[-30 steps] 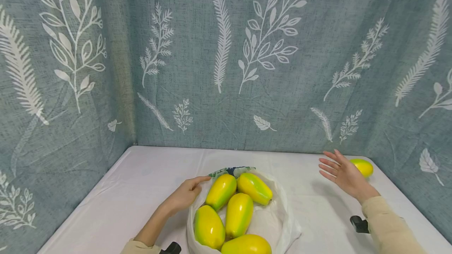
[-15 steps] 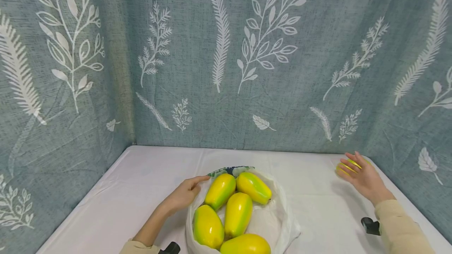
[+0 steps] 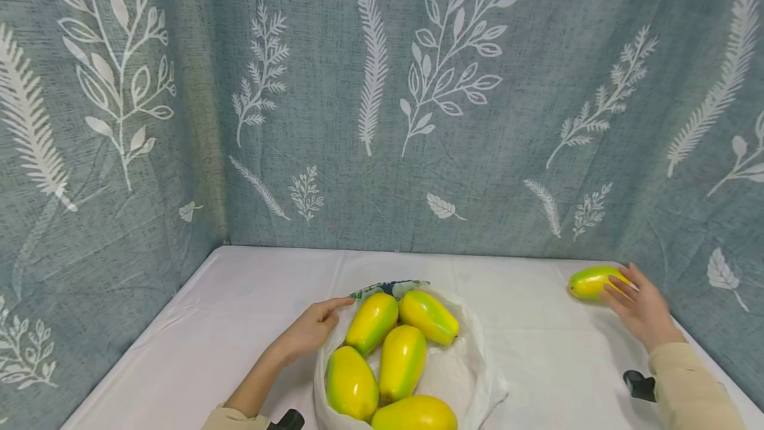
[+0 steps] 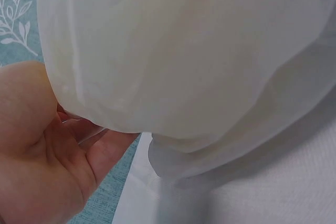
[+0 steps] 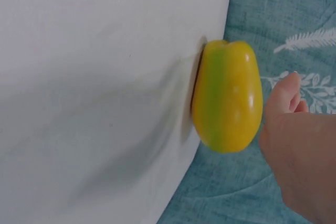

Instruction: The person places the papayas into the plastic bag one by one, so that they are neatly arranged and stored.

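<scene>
Several yellow-green papayas (image 3: 404, 363) lie inside a white bag (image 3: 491, 377) whose mouth faces up, at the front middle of the head view. My left hand (image 3: 310, 330) pinches the bag's left rim; in the left wrist view the hand (image 4: 58, 150) has its fingers partly hidden behind the bag's thin wall (image 4: 173, 66). One more papaya (image 3: 587, 282) lies on its side at the table's far right corner. Beside its right end is my right hand (image 3: 643, 307), fingers loosely extended and overlapping it. In the right wrist view this papaya (image 5: 227, 98) shows whole, with the hand (image 5: 299, 145) close by.
A white cloth covers the table (image 3: 256, 277). Teal curtains (image 3: 334, 217) with white leaf prints hang behind it and along both sides. A printed green and blue patch (image 3: 388, 288) shows at the bag's back rim. Dark wrist devices (image 3: 640, 385) sit below both hands.
My right hand has moved to the right across the far papaya, passing in front of it to its right end. My left hand and the bag stay in place.
</scene>
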The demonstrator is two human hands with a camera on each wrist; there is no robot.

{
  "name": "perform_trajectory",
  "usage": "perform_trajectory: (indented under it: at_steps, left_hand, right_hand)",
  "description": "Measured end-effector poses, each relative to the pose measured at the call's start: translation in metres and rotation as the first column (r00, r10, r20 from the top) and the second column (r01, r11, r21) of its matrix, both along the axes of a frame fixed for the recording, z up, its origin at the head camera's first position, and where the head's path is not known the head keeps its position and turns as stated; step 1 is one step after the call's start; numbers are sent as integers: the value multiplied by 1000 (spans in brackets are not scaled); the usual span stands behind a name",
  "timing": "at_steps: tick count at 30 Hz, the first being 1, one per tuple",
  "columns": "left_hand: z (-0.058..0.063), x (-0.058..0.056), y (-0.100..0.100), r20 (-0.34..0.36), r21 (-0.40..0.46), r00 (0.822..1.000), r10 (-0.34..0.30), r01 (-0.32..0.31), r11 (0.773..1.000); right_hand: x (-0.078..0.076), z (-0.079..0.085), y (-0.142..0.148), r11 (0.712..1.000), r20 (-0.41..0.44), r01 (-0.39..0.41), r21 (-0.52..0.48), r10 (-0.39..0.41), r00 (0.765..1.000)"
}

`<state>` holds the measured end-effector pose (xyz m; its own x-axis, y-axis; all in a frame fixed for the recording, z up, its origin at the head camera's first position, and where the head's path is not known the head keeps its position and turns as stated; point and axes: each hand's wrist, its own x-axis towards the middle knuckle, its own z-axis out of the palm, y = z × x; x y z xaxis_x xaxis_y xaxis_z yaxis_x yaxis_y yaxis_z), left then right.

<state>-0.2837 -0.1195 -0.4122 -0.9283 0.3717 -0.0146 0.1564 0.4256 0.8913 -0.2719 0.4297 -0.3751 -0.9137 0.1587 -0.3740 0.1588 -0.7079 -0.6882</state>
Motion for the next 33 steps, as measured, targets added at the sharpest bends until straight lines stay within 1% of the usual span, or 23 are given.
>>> perform_trajectory:
  at_steps: [4, 7, 10, 11, 12, 15, 17, 18, 21, 23, 26, 29, 33]
  left_hand:
    - [0, 1, -2, 4, 11, 1000, 7, -7, 1000]
    - [1, 2, -4, -9, 1, 1000, 0, 0, 1000]
    - [1, 3, -7, -13, -5, 1000, 2, -2, 1000]
    - [0, 2, -7, -12, -7, 1000, 4, -4, 1000]
    - [0, 2, -7, -9, -5, 1000, 10, -10, 1000]
    - [-1, 1, -8, -2, -2, 1000, 13, -13, 1000]
    - [0, 2, -10, -8, -10, 1000, 12, -12, 1000]
    - [0, 2, -10, -12, -14, 1000, 11, -11, 1000]
    - [3, 2, -12, -25, -28, 1000, 2, -3, 1000]
    - [4, 2, -12, -31, -32, 1000, -3, 2, 999]
    - [6, 1, -11, -33, -29, 999, -21, 20, 999]
    - [7, 1, -10, -40, -37, 999, -34, 32, 999]
    - [8, 1, -8, -53, -61, 998, -36, 33, 998]
  right_hand:
    - [-2, 1, 2, 998, 76, 59, 31, -61, 995]
    - [-4, 1, 2, 991, 130, 113, 77, -122, 984]
    - [-9, -3, 3, 975, 173, 148, 166, -176, 969]
    - [-11, -5, 3, 963, 197, 164, 213, -207, 958]
    - [-13, -8, 4, 958, 209, 168, 234, -218, 953]
    - [-19, -15, 9, 938, 237, 149, 313, -229, 944]
    - [-23, -20, 13, 928, 262, 117, 355, -219, 940]
    - [-25, -22, 14, 928, 266, 86, 363, -192, 945]
    - [-29, -26, 16, 911, 293, 32, 410, -166, 942]
    - [-28, -27, 14, 900, 312, 10, 437, -162, 936]
    - [-27, -28, 10, 878, 310, 1, 479, -170, 935]
    - [-26, -29, 6, 856, 327, -9, 517, -188, 926]
    - [-28, -31, 7, 846, 340, -16, 533, -197, 920]
